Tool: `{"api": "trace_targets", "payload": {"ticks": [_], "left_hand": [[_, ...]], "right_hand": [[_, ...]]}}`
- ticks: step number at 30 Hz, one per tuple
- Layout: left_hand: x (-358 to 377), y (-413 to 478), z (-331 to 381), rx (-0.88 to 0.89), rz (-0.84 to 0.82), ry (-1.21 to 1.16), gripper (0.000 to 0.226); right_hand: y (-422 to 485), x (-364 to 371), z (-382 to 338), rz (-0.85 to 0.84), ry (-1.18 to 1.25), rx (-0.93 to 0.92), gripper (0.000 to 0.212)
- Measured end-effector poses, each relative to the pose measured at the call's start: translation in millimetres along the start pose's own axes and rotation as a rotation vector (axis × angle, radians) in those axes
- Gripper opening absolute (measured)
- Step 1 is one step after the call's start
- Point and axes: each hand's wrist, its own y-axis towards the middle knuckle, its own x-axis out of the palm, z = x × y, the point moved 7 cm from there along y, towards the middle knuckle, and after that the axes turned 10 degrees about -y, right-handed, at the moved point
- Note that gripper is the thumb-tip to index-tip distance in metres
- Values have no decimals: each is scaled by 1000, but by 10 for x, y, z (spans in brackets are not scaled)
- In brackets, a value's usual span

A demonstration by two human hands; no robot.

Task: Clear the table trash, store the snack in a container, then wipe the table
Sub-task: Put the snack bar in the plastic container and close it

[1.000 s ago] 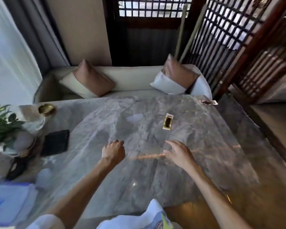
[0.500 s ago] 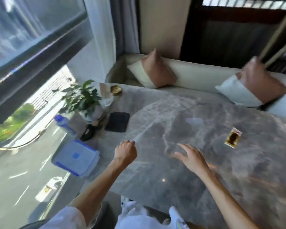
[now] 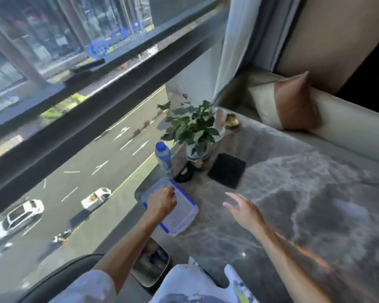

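- The left hand, curled into a fist, sits over the near-window half of the container; whether it grips the lid or merely rests on it cannot be told.
- The right hand hovers just right of the container, fingers spread and loose, holding nothing.
- The container, clear plastic with a blue-trimmed lid on it, lies flat at the window edge of the marble desk, between the two hands and mostly under the left one.
- Just beyond the container, a dark round object, too blurred to identify, lies beside a black mat.
- A bottle with a blue cap stands at the desk's window edge, next to a plant in a white-and-blue pot.
- A small gold dish sits past the plant at the far corner.
- A cushion leans on the sofa beyond the desk.
- Through the window, cars are visible on a street far below.
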Motion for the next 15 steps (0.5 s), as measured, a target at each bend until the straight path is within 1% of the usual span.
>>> {"api": "trace_targets", "payload": {"ticks": [4,7,10,12,15], "left_hand": [[-231,39,-517,-169,151,-194,30],[-257,-67,-859,-288,249,-320,29],[-145,-142,-1112,-401,221,-392,30],[-71,-159,-1232,-469,189,-418,34],[30,-173,-1291,-522,150,-452,32]], "right_hand": [[311,282,-400,-80,34,-12,43],[537,509,-676,-128,70,9,40],[710,751,-918,-210,123,41,40],[801,882,-1040,-260,111,55,41],[889,981,-1140,-296,100,66,42]]}}
